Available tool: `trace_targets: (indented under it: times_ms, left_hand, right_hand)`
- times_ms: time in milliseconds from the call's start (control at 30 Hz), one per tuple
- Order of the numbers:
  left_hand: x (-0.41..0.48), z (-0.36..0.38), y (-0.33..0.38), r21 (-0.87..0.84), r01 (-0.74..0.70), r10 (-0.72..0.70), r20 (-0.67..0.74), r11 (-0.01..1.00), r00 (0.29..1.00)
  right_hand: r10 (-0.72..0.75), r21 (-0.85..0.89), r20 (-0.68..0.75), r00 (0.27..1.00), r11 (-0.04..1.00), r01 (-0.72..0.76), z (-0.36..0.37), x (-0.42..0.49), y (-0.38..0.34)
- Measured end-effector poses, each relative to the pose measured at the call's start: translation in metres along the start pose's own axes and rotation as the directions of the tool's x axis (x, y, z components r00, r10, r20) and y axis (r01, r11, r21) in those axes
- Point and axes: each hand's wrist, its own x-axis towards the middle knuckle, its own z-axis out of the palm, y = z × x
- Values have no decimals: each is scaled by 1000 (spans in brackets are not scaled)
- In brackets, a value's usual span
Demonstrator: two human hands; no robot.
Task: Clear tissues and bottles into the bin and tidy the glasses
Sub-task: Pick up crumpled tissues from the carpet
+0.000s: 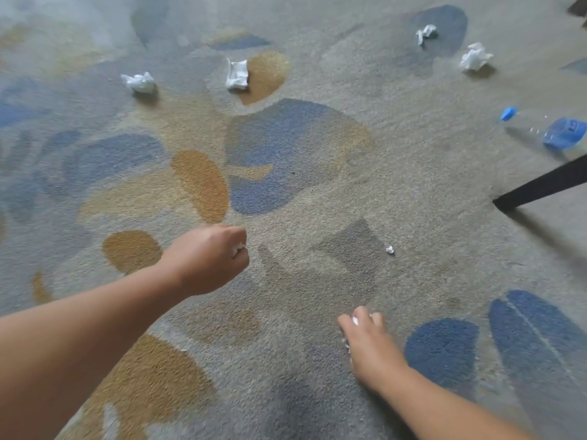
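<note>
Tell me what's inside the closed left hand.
The left hand is curled round a white tissue. Only a small bit of it shows between the fingers. The fist covers the rest, so its full size cannot be judged.

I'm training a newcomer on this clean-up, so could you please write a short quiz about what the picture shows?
1. True or false: the bottle stands upright on the carpet.
2. How many large crumpled tissues lie on it? A) two B) four C) six
3. What does the left hand hold?
Key: 1 false, it lies on its side; 2 B; 3 a white tissue scrap.
</note>
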Motion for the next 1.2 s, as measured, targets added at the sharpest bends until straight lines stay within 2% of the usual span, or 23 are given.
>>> trace_targets:
  times_ms: [100, 200, 300, 367, 500, 733, 933, 1200]
  left_hand:
    - [9, -1, 2, -5, -5, 5, -3, 1000, 1000]
    - [17, -5, 6, 1, -31, 31, -22, 1000, 999]
    - [20, -7, 4, -8, -32, 32, -25, 999, 999]
    - [20, -6, 2, 6, -36, 36, -29, 999, 999]
    - [20, -2, -2, 37, -34, 34, -23, 999, 999]
    - [21, -7, -7, 27, 7, -8, 23, 1000, 1000]
    - [25, -19, -7, 19, 29, -29, 13, 999, 999]
    - [26, -33, -13, 25, 56, -56, -16, 998, 998]
  right_hand:
    - [-3, 56, -4, 1000, 998, 3, -7, 9, 6]
    - [91, 136, -134, 987, 988, -72, -32, 28, 19]
    - [208, 209, -278, 938, 966, -152, -63, 54, 41]
    - [262, 251, -316, 912, 950, -187, -79, 72, 54]
    - [286, 230, -255, 924, 946, -229, -89, 98, 67]
    - [254, 19, -247, 935, 966, -257, -78, 109, 61]
    - [317, 127, -204, 926, 947, -296, -85, 110, 63]
    - [229, 250, -268, 936, 954, -162, -113, 111, 36]
